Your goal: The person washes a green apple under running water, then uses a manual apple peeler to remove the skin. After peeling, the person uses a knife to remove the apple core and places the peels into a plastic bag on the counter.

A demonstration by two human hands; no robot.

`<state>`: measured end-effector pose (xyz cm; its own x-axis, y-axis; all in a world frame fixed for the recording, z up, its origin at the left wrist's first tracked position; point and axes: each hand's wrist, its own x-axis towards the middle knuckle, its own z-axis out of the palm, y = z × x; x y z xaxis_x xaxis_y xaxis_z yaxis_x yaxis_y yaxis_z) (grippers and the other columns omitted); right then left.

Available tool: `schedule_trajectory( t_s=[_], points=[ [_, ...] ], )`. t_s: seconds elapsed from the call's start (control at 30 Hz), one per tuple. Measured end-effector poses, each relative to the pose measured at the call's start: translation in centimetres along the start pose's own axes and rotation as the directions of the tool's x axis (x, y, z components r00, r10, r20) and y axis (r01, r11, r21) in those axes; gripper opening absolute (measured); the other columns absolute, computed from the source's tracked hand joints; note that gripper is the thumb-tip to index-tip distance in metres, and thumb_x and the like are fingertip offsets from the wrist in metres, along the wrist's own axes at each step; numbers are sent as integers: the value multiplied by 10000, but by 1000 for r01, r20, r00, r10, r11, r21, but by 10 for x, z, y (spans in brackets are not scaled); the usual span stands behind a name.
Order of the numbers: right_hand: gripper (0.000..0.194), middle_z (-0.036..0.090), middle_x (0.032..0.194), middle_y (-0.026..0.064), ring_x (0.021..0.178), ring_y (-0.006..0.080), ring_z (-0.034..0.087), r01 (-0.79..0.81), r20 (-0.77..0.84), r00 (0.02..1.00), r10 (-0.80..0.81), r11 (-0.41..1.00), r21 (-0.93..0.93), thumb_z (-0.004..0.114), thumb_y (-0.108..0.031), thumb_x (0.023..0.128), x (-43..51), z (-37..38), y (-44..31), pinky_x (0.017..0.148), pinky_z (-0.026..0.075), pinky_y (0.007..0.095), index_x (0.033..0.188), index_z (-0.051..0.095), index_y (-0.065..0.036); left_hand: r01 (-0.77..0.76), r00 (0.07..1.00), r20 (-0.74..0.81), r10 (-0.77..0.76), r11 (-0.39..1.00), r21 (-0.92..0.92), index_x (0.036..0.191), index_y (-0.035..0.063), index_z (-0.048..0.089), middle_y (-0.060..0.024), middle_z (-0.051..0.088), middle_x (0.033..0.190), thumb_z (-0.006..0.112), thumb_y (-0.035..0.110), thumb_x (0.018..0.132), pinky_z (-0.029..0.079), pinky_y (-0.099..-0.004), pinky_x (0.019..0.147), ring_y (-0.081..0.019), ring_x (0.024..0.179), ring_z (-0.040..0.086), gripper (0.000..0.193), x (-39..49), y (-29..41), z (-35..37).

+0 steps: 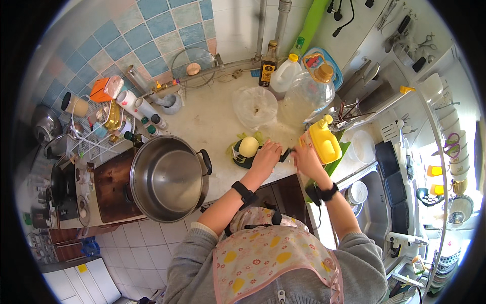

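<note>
A pale, peeled round fruit [248, 147] sits on a dark hand-crank peeler [242, 161] on the counter, with yellow-green strips of peel [259, 135] around it. My left hand [267, 155] lies over the peeler's right side, fingers bent down onto it; its grip underneath is partly hidden. To the right, my right hand [303, 157] grips the black crank handle [286, 155]. Close behind that hand stands a yellow plastic jug [324, 140].
A large steel pot [167, 178] stands left of the peeler. Behind are a clear plastic bag [256, 107], a large oil bottle [308, 97], a white jug [284, 78] and a dark sauce bottle [268, 66]. The sink [374, 212] is at right; a wire rack [95, 133] is at left.
</note>
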<state>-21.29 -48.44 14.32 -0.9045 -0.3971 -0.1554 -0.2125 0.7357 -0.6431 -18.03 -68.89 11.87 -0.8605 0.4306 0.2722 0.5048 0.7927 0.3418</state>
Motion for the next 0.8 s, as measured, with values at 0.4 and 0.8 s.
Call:
schedule_trajectory(
  t_s=[0.4, 0.8],
  points=[
    [192, 645, 611, 87, 490, 178, 654, -59, 389, 920, -55, 960, 274, 518, -124, 1008, -34, -1, -8, 466, 520, 304, 923, 603, 26, -6, 998, 64, 5, 1000, 16, 1236, -16, 560, -141, 584, 1308, 879, 44, 489, 327, -428, 1190, -291, 1270, 520, 814, 3, -2, 0],
    [193, 672, 634, 153, 646, 296, 710, -74, 491, 870, 47, 997, 36, 594, -170, 929, -6, 66, 27, 598, 549, 384, 920, 622, 20, -13, 995, 102, 3, 995, 97, 1291, -3, 544, -126, 563, 1364, 920, 103, 472, 308, -431, 1201, -285, 1325, 486, 907, 6, -2, 2]
  ],
)
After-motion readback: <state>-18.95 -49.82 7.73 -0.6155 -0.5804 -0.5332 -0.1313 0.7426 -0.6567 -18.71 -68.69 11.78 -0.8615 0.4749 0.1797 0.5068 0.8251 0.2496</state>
